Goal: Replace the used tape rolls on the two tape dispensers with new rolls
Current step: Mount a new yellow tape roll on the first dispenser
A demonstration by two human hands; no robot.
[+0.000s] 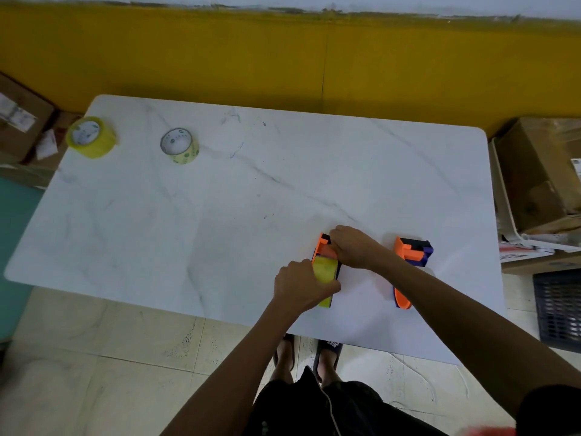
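An orange and black tape dispenser point(321, 243) lies on the white marble table point(220, 199) near its front edge, with a yellow tape roll point(325, 268) in it. My left hand point(300, 286) grips the roll and the dispenser's near end. My right hand point(353, 245) is closed on the dispenser's far end. A second orange, black and purple dispenser point(412, 251) lies to the right with no roll in sight, partly behind my right forearm. A thick yellow roll point(91, 137) stands at the far left corner. A thin, nearly used roll point(179, 145) stands beside it.
Cardboard boxes point(540, 174) stand off the table's right edge and another box point(22, 121) off the far left. A dark crate point(559, 306) sits on the floor at right. A yellow wall runs behind the table. My feet are under the front edge.
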